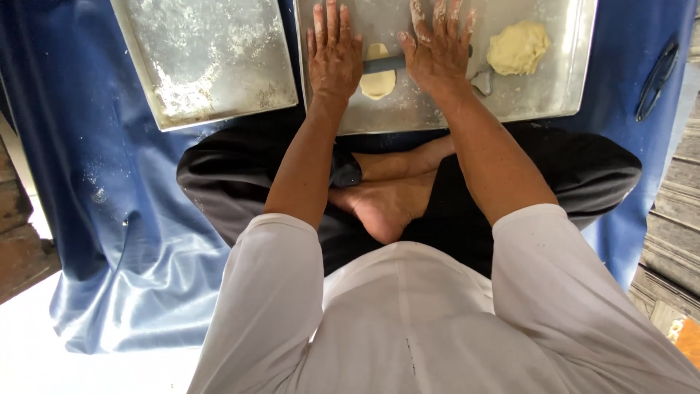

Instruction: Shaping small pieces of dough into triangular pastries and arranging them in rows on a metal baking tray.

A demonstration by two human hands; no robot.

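Note:
I sit cross-legged in front of a floured metal tray (pixel 554 95). My left hand (pixel 333 51) and my right hand (pixel 437 47) lie flat, fingers spread, on a dark rolling pin (pixel 383 63) that crosses a small flattened piece of pale dough (pixel 378 82). Only the pin's middle shows between the two hands. A bigger lump of yellowish dough (pixel 518 47) rests on the same tray, to the right of my right hand. A small grey scrap (pixel 482 82) lies beside my right wrist.
A second metal tray (pixel 208 58), dusted with flour, lies to the left. Both trays sit on a blue cloth (pixel 109 204) over the floor. A dark curved tool (pixel 656 76) lies on the cloth at the far right. Wooden boards (pixel 674 233) border the right side.

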